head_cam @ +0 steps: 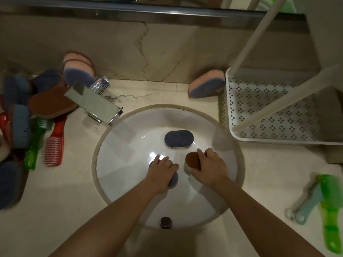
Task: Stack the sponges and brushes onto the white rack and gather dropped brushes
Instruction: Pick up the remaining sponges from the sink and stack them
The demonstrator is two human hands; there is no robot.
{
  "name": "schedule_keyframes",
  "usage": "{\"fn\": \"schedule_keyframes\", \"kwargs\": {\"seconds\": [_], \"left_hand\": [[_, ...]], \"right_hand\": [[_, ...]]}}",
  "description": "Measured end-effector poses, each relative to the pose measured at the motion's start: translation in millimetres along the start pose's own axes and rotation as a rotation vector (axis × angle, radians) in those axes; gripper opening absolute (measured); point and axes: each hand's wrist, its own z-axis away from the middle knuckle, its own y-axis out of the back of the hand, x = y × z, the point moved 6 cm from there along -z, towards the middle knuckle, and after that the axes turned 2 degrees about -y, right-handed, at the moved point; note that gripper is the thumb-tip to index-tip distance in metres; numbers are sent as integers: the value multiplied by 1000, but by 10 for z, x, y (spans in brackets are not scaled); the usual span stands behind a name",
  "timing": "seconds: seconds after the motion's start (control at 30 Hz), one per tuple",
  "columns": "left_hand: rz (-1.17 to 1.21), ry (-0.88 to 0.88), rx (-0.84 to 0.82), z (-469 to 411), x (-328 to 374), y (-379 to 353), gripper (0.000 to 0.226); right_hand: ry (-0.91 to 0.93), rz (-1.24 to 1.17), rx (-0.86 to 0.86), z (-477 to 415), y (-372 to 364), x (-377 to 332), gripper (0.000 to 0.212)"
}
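Both hands reach down into the white sink basin. My left hand grips a blue-topped sponge, mostly hidden beneath the palm. My right hand grips a brown-topped sponge with a white base. A third sponge with a blue top lies loose in the basin beyond both hands. The white perforated rack stands on the counter at the right. A pink and blue sponge leans against the wall beside the rack.
A chrome faucet juts over the basin's left rim. Left of it lies a heap of sponges, a red comb brush and a green brush. On the right counter lie a green brush and a light blue brush. The drain plug sits near the front.
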Motion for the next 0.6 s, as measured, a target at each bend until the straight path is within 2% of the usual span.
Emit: {"fn": "schedule_keyframes", "kwargs": {"seconds": [0.07, 0.13, 0.27, 0.33, 0.4, 0.47, 0.6], "left_hand": [[-65, 29, -58, 29, -35, -35, 81], [-93, 62, -33, 53, -57, -13, 76], [58, 169, 36, 153, -40, 74, 72], [306, 265, 121, 255, -3, 135, 66], [667, 449, 231, 416, 11, 213, 59], [977, 619, 256, 555, 72, 270, 57], [1587, 795, 417, 733, 288, 452, 42]], "right_hand": [[-46, -70, -9, 40, 10, 43, 78], [-66, -139, -11, 71, 28, 70, 76], [-61, -234, 3, 159, 62, 72, 73], [-54, -328, -9, 235, 74, 67, 69], [-65, -471, -15, 311, 121, 69, 65], [-75, -607, -13, 389, 197, 46, 58], [-56, -819, 16, 600, 406, 6, 47]]}}
